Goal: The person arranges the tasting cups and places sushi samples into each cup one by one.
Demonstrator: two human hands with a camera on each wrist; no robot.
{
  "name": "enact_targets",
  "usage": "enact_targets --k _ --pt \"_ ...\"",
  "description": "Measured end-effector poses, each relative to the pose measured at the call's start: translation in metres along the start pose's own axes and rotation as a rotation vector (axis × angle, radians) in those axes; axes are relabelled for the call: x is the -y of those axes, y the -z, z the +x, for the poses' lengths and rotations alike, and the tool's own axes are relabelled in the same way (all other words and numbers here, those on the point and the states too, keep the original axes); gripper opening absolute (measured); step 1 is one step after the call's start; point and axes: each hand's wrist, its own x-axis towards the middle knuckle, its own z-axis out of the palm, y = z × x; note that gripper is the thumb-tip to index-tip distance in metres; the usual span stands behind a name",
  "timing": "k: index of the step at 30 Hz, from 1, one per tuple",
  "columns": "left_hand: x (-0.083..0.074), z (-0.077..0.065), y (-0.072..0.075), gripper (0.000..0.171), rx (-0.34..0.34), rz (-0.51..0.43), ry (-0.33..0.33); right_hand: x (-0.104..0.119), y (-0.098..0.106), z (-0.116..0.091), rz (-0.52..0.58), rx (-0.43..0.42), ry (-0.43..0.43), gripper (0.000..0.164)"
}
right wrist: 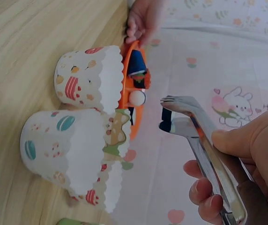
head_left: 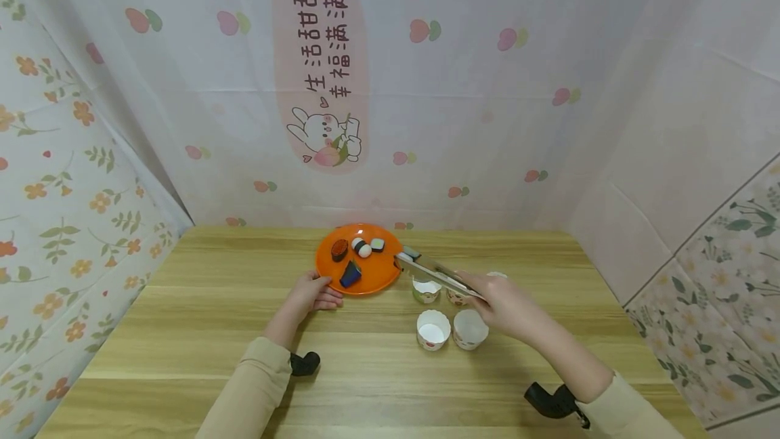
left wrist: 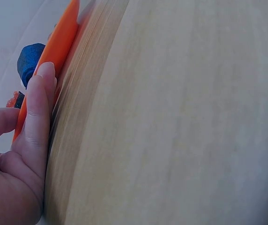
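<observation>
My left hand (head_left: 315, 291) pinches the near left rim of an orange plate (head_left: 380, 275), thumb above and fingers underneath. On the plate lie a roe-topped toy sushi (head_left: 340, 250), a white piece with a black band (head_left: 361, 247), a small square roll (head_left: 377, 244) and a dark blue cone-shaped piece (head_left: 350, 274). Metal tongs (right wrist: 204, 140) are gripped in my right hand (head_left: 502, 303), thumb on one arm and fingers around the other. A dark-wrapped toy sushi piece (right wrist: 166, 120) sits between the tong tips, just right of the plate and raised above the cups.
Several patterned paper cups stand right of the plate, partly under the right hand, including a front left cup (head_left: 433, 330) and a front right cup (head_left: 470, 329). The wooden table (head_left: 201, 330) ends at a printed curtain (head_left: 426, 120) behind the plate.
</observation>
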Motion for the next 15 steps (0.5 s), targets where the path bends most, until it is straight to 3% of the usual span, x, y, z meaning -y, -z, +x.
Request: enact_targets --k 15 --pt "0.000 0.000 0.000 0.022 -0.002 -0.002 0.001 -0.007 0.008 -0.022 -0.022 0.029 -0.023 0.044"
